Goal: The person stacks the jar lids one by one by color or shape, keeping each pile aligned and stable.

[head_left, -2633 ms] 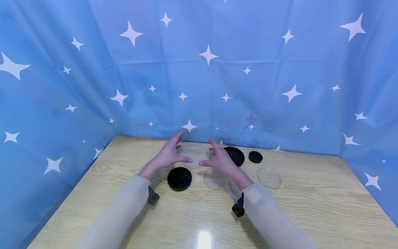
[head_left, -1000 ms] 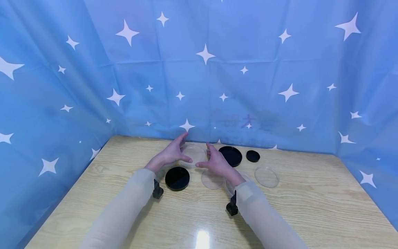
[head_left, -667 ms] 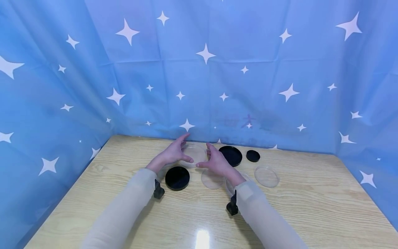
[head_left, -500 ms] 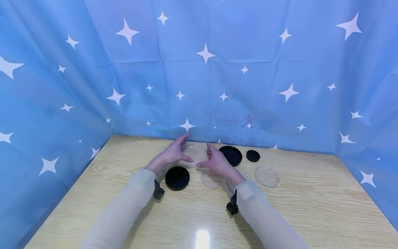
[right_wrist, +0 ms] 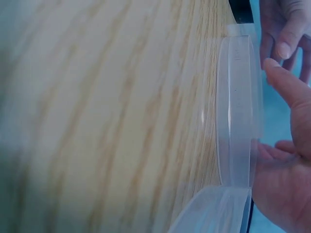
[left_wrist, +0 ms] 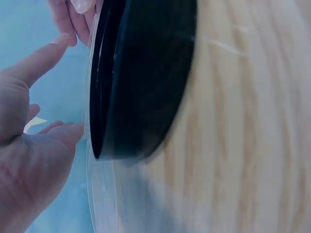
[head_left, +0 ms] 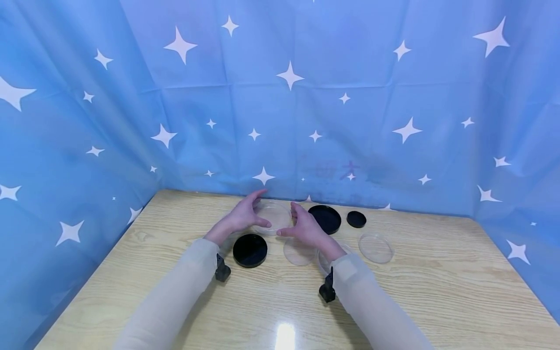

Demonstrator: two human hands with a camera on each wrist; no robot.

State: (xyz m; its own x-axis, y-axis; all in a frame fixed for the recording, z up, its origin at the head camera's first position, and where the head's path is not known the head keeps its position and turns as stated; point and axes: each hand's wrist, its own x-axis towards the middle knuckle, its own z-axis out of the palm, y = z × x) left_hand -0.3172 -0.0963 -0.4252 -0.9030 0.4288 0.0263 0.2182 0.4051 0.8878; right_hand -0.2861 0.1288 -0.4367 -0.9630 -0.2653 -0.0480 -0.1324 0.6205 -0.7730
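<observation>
A shallow clear round dish (head_left: pixel 273 217) with a double rim stands near the back edge of the table. My left hand (head_left: pixel 242 215) curves round its left side, the thumb by the front rim and the fingers along the side and back. From the right, my right hand (head_left: pixel 306 227) curves round the same dish, its thumb at the front rim. In the left wrist view, a black round dish (left_wrist: pixel 150 73) hides much of the clear one beyond my left hand (left_wrist: pixel 29 131). Another clear dish (right_wrist: pixel 238 111) lies in front of my right hand (right_wrist: pixel 286 160) in the right wrist view.
A black dish (head_left: pixel 250 251) lies close by my left wrist. Behind my right hand are a black dish (head_left: pixel 325 218) and a smaller black one (head_left: pixel 356 219). Clear discs (head_left: pixel 299 251) (head_left: pixel 376 248) lie in front and to the right; a blue star-printed curtain (head_left: pixel 280 107) hangs behind the table.
Since the oldest frame, both hands have drawn slightly closer round the clear dish. Over the last second they have stayed nearly still, and the other dishes have not moved.
</observation>
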